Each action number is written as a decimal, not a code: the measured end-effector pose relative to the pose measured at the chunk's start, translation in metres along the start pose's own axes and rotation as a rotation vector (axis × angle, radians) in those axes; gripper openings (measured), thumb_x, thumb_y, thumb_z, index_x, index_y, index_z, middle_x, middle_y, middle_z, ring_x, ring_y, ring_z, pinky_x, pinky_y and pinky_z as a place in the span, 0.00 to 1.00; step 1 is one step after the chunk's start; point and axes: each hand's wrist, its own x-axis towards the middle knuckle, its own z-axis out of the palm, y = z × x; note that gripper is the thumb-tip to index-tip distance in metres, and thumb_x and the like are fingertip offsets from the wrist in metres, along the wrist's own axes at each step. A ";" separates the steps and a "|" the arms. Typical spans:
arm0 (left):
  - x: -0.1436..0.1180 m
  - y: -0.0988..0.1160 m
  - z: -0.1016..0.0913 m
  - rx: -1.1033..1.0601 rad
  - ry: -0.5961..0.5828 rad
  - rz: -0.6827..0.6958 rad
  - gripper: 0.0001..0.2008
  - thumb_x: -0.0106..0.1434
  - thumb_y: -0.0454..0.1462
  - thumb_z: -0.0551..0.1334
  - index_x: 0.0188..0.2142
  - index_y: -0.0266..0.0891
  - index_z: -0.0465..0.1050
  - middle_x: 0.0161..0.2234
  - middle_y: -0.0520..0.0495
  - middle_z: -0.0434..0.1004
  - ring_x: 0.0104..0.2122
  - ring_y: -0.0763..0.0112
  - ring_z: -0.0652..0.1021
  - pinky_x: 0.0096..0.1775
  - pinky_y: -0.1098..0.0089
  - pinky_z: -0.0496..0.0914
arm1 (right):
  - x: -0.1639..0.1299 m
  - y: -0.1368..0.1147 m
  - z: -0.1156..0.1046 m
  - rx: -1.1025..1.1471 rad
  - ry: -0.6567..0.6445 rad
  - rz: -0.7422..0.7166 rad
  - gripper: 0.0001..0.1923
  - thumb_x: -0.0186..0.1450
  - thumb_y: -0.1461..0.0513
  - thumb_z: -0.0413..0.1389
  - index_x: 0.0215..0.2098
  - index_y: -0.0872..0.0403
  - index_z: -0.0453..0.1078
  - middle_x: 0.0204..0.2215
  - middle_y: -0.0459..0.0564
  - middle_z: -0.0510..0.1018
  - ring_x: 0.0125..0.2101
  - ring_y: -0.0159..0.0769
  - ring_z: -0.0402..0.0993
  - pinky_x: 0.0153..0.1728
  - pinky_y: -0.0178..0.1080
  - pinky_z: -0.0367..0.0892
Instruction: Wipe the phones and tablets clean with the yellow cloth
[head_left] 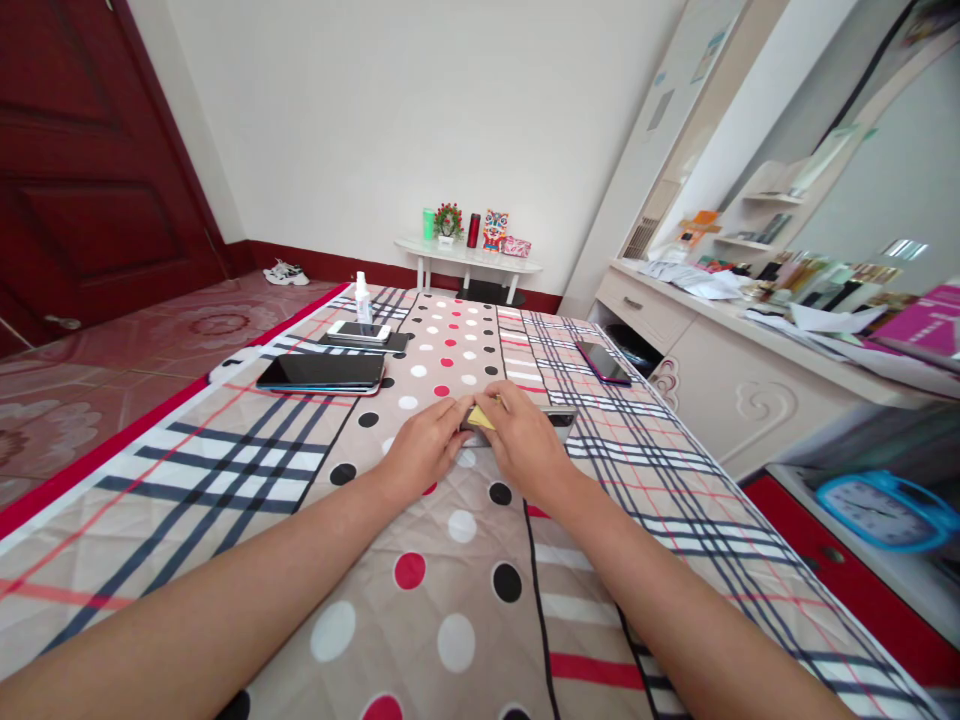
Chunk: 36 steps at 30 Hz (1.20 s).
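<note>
Both hands meet at the centre of a quilted bedspread (450, 600) printed with polka dots and plaid bands. The left hand (424, 445) lies curled, fingertips pressed on the near end of a slim, glossy smartphone (555, 420); its long axis runs left to right. The right hand (525, 435) pinches a small yellow cloth (481, 418) against that phone. A flat dark tablet (321, 372) lies well apart to the left. No writing is legible.

No text seems legible (labels too small).
</note>
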 end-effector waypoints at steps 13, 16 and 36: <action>0.005 -0.006 -0.007 -0.084 0.011 -0.196 0.22 0.59 0.31 0.63 0.54 0.35 0.69 0.30 0.49 0.72 0.29 0.68 0.72 0.35 0.68 0.67 | -0.012 0.062 0.010 -0.062 0.216 0.272 0.17 0.64 0.70 0.45 0.43 0.53 0.73 0.42 0.54 0.69 0.38 0.38 0.68 0.35 0.37 0.63; 0.006 -0.006 -0.007 -0.106 0.009 -0.228 0.22 0.58 0.30 0.63 0.53 0.35 0.69 0.29 0.50 0.72 0.28 0.69 0.72 0.34 0.68 0.67 | -0.013 0.075 0.018 0.013 0.265 0.268 0.19 0.62 0.71 0.45 0.43 0.54 0.73 0.43 0.55 0.68 0.41 0.39 0.68 0.39 0.38 0.64; 0.003 -0.009 -0.005 0.071 -0.181 -0.245 0.30 0.52 0.54 0.65 0.50 0.40 0.71 0.43 0.42 0.74 0.45 0.54 0.74 0.46 0.59 0.68 | -0.021 0.091 0.025 0.039 0.339 0.376 0.09 0.63 0.66 0.52 0.39 0.52 0.72 0.37 0.49 0.73 0.41 0.38 0.67 0.41 0.38 0.62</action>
